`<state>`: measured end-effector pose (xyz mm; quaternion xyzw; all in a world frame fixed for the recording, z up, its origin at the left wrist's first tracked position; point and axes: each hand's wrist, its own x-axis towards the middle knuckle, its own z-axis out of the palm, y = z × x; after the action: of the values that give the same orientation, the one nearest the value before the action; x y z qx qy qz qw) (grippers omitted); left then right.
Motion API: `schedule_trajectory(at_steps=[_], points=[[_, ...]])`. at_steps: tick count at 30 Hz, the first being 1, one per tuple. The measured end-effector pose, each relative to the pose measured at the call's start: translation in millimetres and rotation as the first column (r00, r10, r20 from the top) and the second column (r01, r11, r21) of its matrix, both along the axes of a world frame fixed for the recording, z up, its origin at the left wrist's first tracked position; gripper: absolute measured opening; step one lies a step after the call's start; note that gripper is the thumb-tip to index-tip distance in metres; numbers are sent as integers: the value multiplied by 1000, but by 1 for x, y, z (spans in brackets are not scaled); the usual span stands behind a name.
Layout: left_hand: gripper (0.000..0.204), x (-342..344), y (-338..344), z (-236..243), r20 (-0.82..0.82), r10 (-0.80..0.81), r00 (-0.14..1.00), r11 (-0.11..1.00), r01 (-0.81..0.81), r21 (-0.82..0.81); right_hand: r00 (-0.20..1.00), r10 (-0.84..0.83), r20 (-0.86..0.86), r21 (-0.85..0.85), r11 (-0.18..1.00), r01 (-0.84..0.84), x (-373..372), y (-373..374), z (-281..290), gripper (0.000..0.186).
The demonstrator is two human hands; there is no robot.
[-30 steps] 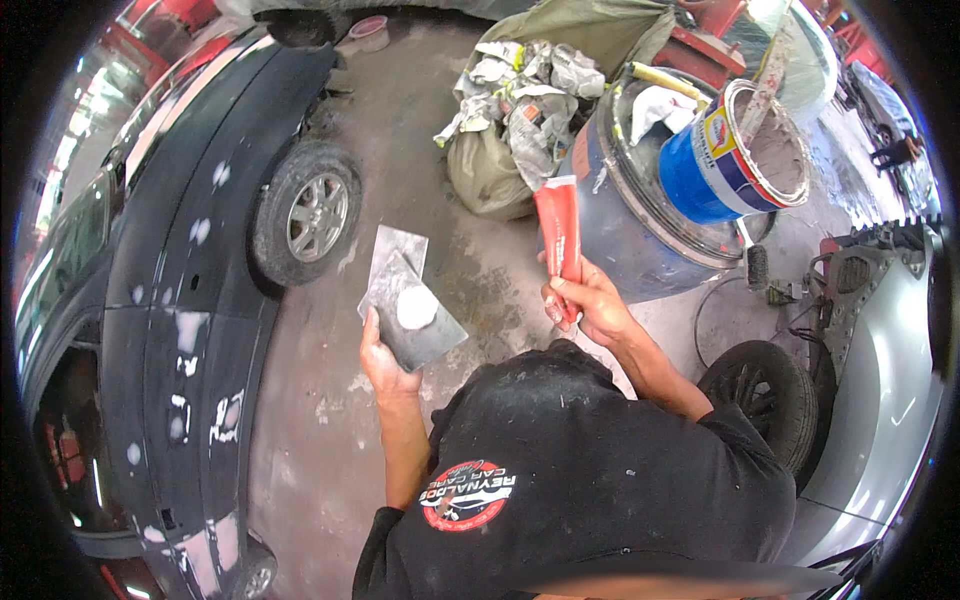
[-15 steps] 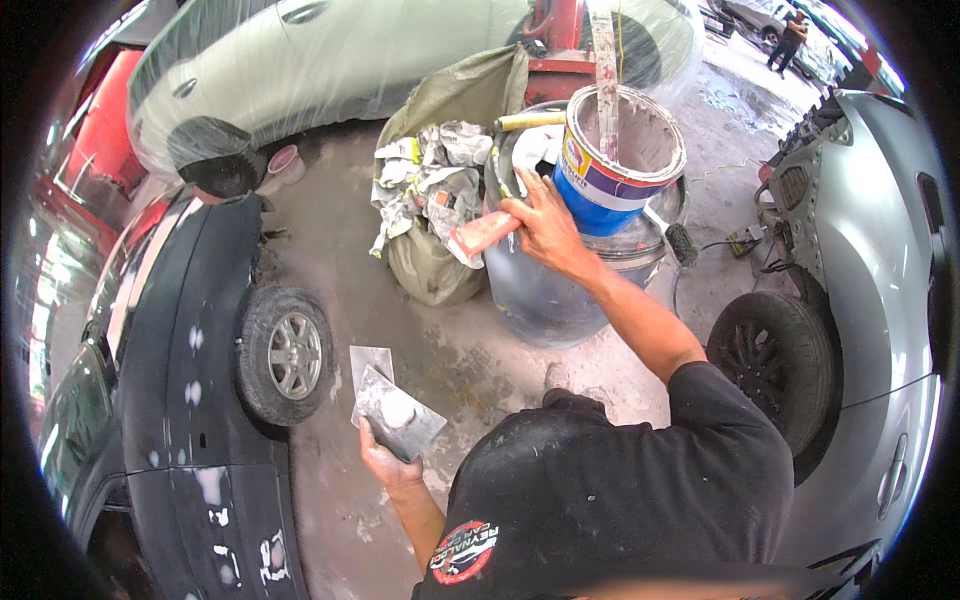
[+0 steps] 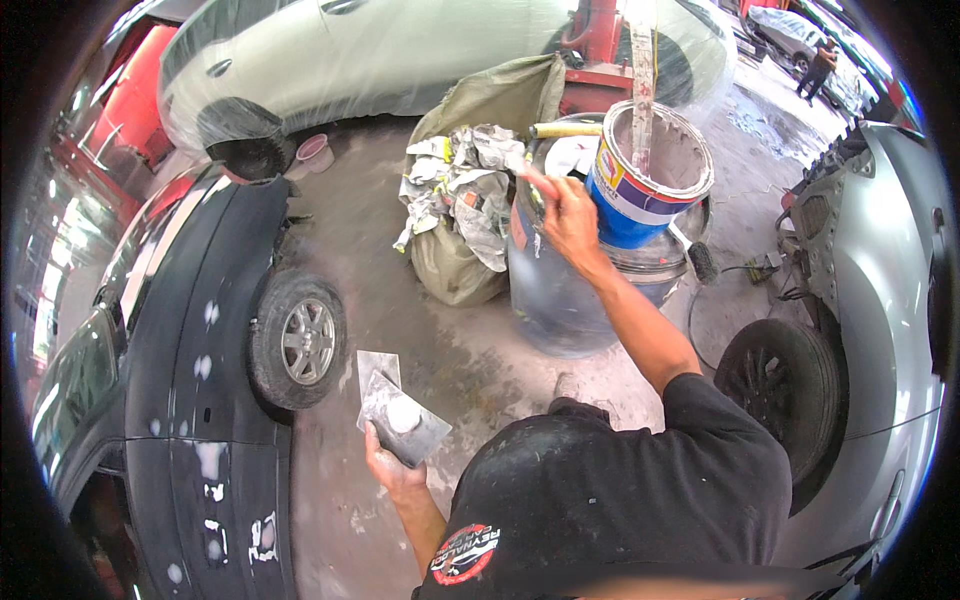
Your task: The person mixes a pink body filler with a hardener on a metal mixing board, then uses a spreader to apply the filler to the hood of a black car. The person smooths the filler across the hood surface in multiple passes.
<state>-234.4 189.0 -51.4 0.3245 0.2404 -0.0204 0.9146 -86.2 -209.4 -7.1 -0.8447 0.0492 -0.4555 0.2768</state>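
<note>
My left hand grips two overlapping thin metal plates with a white dollop on the upper one. My right hand is stretched forward over a grey drum, closed round a red tube, now foreshortened and partly behind my fingers. On the drum's lid, just right of that hand, stands a blue can with a streaked stick in it. A yellow roll lies behind. Crumpled paper in an olive sack sits left of the drum.
A black car with patches lines the left, a silver car and loose-looking black wheel the right. A plastic-covered car, red post and pink bucket are behind. A distant person stands top right.
My right hand moved forward and up from the middle to the drum top, carrying the red tube. My left hand with the plates dropped lower in view as the view tilted up.
</note>
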Motion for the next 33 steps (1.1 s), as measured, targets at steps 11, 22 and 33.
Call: schedule_trajectory(at_steps=[11, 22, 33], points=[[42, 10, -7, -7, 33, -54, 998, 998, 55, -14, 552, 745, 374, 917, -209, -340, -97, 72, 8, 29], [40, 12, -13, -10, 4, -75, 997, 996, 75, -37, 616, 763, 196, 978, -107, -178, -125, 100, -3, 23], [40, 2, -11, -16, -11, -48, 999, 998, 48, -51, 659, 739, 142, 990, -102, -99, -124, 113, 11, 24]])
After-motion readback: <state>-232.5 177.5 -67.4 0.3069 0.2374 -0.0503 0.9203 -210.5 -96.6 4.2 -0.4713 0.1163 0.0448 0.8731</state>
